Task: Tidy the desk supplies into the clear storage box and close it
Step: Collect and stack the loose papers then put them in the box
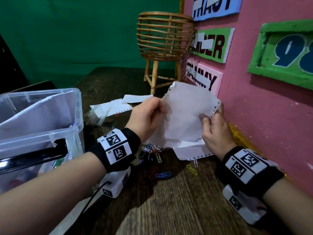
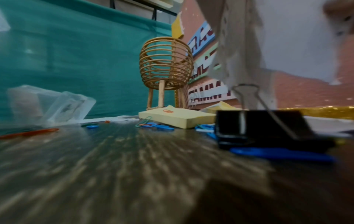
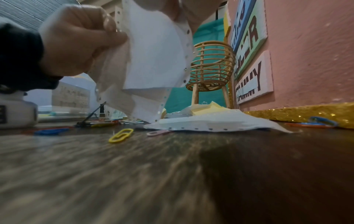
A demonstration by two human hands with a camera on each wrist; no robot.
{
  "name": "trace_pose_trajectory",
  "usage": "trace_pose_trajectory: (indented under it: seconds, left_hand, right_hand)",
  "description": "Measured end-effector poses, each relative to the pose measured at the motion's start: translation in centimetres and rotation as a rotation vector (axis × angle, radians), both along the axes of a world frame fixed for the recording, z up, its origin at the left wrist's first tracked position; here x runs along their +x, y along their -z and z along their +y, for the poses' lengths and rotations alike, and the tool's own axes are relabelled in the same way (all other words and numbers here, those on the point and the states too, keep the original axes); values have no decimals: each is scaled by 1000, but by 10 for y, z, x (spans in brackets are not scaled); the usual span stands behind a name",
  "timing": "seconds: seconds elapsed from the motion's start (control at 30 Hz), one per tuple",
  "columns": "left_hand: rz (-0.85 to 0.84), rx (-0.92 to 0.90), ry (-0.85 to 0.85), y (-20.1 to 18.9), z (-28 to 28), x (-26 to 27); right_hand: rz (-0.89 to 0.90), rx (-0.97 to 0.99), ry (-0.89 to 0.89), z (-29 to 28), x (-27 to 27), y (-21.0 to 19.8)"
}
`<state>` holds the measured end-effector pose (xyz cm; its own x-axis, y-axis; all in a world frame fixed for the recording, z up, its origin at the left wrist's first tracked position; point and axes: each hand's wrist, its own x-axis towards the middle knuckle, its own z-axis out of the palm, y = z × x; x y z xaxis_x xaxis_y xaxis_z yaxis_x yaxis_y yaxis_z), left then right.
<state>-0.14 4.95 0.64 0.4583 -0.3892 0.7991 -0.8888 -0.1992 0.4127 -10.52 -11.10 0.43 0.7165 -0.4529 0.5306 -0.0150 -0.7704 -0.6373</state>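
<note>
Two hands' grips pinching white paper (image 1: 186, 116) above dark wood desk (image 1: 177, 200), pink wall (image 1: 262, 116) right

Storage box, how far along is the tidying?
Partly done: the clear box stands open with some paper and small items inside. In hand: both the left hand and right hand hold a white sheet. Left: paper clips, a binder clip, sticky notes, other sheets, then closing.
</note>
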Motion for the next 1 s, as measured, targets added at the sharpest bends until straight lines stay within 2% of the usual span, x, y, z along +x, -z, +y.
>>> trace_pose_trajectory:
  seconds: [0.17,0.27,0.33,0.37,0.4,0.47,0.53,0.63,0.7,0.8,1.0]
  left_hand:
    - [-137,-25,90,-2,-6,-19]
    - [-189,36,69,-3,-7,-20]
    - [-193,48,21,-6,-1,-15]
    - [-195,43,-3,-8,3,-11]
    - [-187,34,-24,-10,7,-9]
    - [-179,9,-62,-11,16,-3]
    - [-151,-5,-99,-10,22,1]
    - [-138,-24,-120,-8,23,2]
    - [-148,-16,-90,-6,18,-1]
    - [-131,-8,-45,-6,11,-4]
    - [-15,-9,-43,-6,7,-1]
  right_hand:
    - [-48,-31,25,0,-1,-3]
    - [11,4,-18,-1,0,0]
    - [178,51,-83,-4,1,4]
    - [322,82,-126,-4,1,8]
    - [514,50,-163,-4,1,10]
    - [836,-176,-212,-4,-1,15]
    - [924,-300,-219,-4,-2,17]
    - [955,-448,-198,-3,1,15]
    - [930,-558,-170,0,2,11]
    - [787,-525,-59,0,-1,5]
    - [45,-272,91,3,-7,-3]
